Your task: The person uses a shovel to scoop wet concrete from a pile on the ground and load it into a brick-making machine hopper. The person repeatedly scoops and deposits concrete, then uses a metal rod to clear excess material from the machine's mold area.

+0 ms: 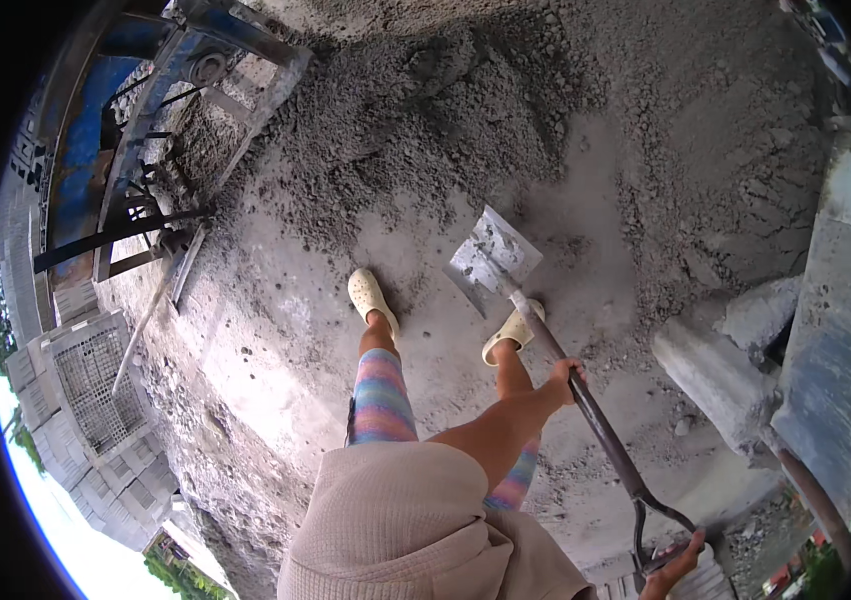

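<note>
Closest to the worker's body, at the lower right, the right hand (676,567) is closed on the D-shaped handle (686,520) of one shovel (608,438). Farther up the brown shaft, the left hand (567,380) is wrapped around it, the bare arm reaching across from the beige shirt (396,510). So both hands grip a single tool, which slants up and leftward to a square blade (494,255) smeared with grey. From where I stand, I can't tell whether that blade touches the ground.

Two cream clogs come next: the left clog (367,293) is clear to view, while the right clog (521,328) is partly covered by the shovel. Just off to the right, two rough pale chunks (711,385) crowd that side, beside one long grey panel (846,300) and one brown pole (814,495).

Beyond the feet, one broad heap (416,120) of dark, crumbly material spreads over the ground. One blue, rust-marked metal frame (96,110) blocks the far left; near it sit one mesh-faced piece (101,380) and grey stacked blocks (131,490), too many to count.
</note>
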`<state>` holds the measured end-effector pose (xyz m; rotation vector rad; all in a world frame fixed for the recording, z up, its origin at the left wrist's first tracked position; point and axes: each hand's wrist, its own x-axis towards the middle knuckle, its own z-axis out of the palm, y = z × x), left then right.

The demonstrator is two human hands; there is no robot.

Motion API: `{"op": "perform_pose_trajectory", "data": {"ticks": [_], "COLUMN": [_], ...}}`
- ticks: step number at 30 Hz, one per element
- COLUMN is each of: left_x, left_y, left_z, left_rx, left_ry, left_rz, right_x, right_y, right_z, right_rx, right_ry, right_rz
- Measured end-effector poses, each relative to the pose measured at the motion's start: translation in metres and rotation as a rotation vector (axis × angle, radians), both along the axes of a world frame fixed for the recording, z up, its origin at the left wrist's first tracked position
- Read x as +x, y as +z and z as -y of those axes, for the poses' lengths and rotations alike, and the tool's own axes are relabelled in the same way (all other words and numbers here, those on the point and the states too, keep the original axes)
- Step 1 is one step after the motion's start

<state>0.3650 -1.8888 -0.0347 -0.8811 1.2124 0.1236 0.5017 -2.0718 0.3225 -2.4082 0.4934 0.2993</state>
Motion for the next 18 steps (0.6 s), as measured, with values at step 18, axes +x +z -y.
{"op": "perform_pose_trajectory", "data": {"ticks": [18], "left_x": [-0.441], "left_y": [-0.257], "left_z": [-0.288], "left_rx": [0.523], "left_ry": [0.191], "left_rz": [-0.560], "right_x": [-0.265], "right_y": [-0.427], "right_z": [-0.277], "right_rx": [0.414], "right_ry": [0.131], "right_rz": [-0.742]}}
